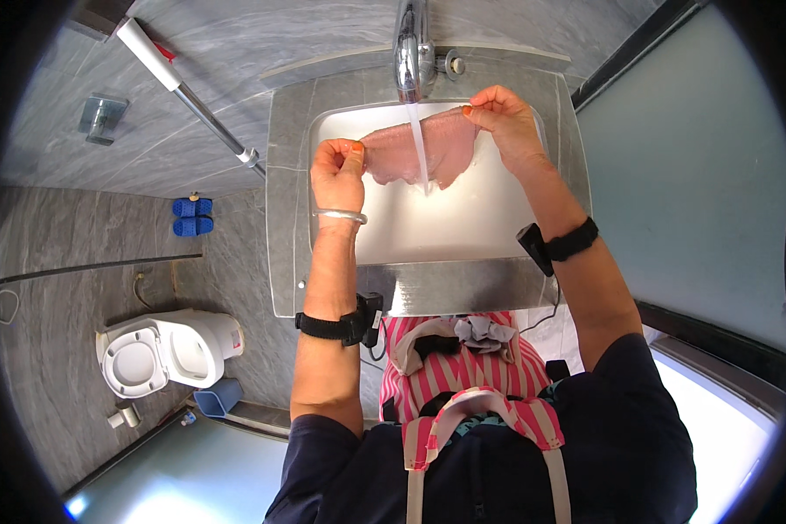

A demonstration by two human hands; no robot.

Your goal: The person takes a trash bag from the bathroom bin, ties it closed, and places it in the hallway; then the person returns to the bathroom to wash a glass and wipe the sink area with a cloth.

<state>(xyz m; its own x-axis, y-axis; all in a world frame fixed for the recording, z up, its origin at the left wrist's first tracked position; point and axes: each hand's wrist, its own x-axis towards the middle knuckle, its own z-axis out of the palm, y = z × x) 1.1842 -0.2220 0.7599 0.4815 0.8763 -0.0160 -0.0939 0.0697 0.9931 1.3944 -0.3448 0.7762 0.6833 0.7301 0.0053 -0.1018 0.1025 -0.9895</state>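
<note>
A thin, wet, pinkish cloth is stretched between my two hands over a white sink basin. My left hand pinches its left end between thumb and fingers. At the upper right corner, my right hand grips the cloth between thumb and fingertips. From the chrome faucet, a stream of water runs down across the middle of the cloth into the basin. The cloth's lower edge hangs unevenly above the basin floor.
A grey marbled counter surrounds the basin. A pole with a white handle leans at the left. Farther off are blue slippers, a white toilet and a blue bin. A frosted glass panel stands at the right.
</note>
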